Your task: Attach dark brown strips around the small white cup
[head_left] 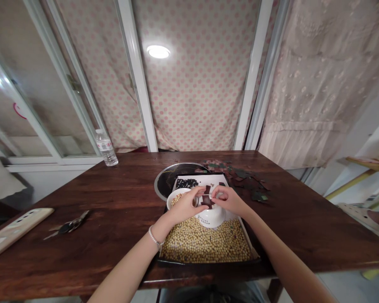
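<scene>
Both hands meet over an upturned white bowl (212,219) with small holes in its side. Dark brown square pieces (206,201) lie over its top. My left hand (187,206) curls at the left, its thumb pressed on one brown square. From the right, my right hand (230,200) pinches the edge of the same square with thumb and fingers. Under my left hand, partly hidden, stands a white bowl (169,201) with beans in it. Both bowls are in a black-edged tray (255,253) with pale yellow beans (205,243) at the front.
Black beans (187,183) lie in the tray's far left corner. Behind it is a round dark plate (160,185). Dark flat scraps (240,174) spread over the table's back right. A water bottle (106,148), keys (70,225) and a power strip (17,229) are at the left.
</scene>
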The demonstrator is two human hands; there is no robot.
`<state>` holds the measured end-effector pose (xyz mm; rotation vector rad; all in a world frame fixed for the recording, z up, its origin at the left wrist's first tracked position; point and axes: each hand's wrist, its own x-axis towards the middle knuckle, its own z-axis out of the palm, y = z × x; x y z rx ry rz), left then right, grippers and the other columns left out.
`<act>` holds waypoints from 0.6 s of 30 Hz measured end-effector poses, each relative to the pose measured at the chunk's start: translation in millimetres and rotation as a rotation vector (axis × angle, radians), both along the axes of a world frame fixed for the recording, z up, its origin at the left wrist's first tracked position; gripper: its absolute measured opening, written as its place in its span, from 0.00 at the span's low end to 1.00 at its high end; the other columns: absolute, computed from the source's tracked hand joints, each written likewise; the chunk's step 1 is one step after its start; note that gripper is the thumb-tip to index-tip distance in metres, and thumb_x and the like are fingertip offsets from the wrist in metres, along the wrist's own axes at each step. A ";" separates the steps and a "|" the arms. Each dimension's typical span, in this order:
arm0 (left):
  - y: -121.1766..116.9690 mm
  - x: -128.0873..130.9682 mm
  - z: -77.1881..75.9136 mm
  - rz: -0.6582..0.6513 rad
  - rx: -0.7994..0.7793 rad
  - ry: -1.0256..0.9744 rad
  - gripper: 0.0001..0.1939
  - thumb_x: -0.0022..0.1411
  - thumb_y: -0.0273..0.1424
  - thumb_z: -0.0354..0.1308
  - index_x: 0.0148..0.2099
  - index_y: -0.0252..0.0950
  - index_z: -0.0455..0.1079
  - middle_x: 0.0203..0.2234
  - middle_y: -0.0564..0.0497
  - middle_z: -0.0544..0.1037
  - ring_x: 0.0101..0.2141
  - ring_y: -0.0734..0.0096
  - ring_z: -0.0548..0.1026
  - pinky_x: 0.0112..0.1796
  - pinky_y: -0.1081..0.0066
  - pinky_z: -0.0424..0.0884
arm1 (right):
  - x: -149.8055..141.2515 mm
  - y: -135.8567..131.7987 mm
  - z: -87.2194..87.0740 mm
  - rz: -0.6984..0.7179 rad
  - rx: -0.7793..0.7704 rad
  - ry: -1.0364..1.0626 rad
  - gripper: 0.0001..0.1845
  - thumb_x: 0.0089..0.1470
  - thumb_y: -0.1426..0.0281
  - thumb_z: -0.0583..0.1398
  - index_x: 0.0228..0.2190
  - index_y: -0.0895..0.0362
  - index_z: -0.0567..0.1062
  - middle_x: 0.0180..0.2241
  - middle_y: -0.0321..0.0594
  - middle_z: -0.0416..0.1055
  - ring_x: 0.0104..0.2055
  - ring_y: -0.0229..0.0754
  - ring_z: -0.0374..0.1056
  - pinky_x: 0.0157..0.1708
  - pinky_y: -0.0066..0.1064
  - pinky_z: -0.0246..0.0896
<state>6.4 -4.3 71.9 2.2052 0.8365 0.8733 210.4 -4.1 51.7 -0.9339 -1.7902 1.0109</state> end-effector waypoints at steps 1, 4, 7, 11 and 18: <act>0.1 -0.1 -0.1 0.000 0.003 0.005 0.28 0.51 0.29 0.63 0.53 0.38 0.59 0.51 0.43 0.70 0.51 0.59 0.69 0.53 0.57 0.63 | 0.6 0.4 -0.1 -0.003 0.003 0.007 0.03 0.46 0.72 0.59 0.26 0.58 0.68 0.24 0.32 0.64 0.17 0.27 0.52 0.17 0.22 0.41; 0.4 -0.3 0.0 -0.001 0.014 0.020 0.30 0.50 0.29 0.65 0.54 0.38 0.59 0.51 0.43 0.70 0.51 0.59 0.69 0.53 0.58 0.62 | 2.3 -0.1 0.9 0.030 -0.002 0.007 0.04 0.46 0.72 0.59 0.28 0.58 0.68 0.25 0.32 0.64 0.17 0.27 0.52 0.17 0.22 0.41; -0.1 -0.4 1.1 0.000 0.025 0.037 0.30 0.48 0.29 0.65 0.53 0.38 0.60 0.51 0.44 0.71 0.51 0.59 0.69 0.52 0.59 0.63 | 2.9 -1.7 2.4 0.094 -0.022 -0.014 0.07 0.43 0.75 0.60 0.29 0.58 0.68 0.26 0.32 0.65 0.17 0.26 0.51 0.17 0.22 0.40; -0.9 -0.3 2.8 0.009 0.040 0.057 0.29 0.48 0.28 0.66 0.53 0.38 0.61 0.49 0.44 0.71 0.50 0.59 0.70 0.51 0.59 0.64 | 2.1 -3.3 3.3 0.118 -0.030 -0.027 0.08 0.42 0.77 0.59 0.29 0.58 0.68 0.27 0.32 0.65 0.16 0.26 0.51 0.16 0.21 0.40; -0.2 0.5 2.6 0.005 0.051 0.066 0.29 0.48 0.27 0.65 0.52 0.38 0.60 0.49 0.45 0.71 0.50 0.59 0.70 0.51 0.59 0.64 | -0.4 -5.0 3.5 0.086 -0.010 -0.028 0.06 0.42 0.77 0.59 0.27 0.59 0.68 0.25 0.32 0.66 0.16 0.26 0.53 0.17 0.21 0.42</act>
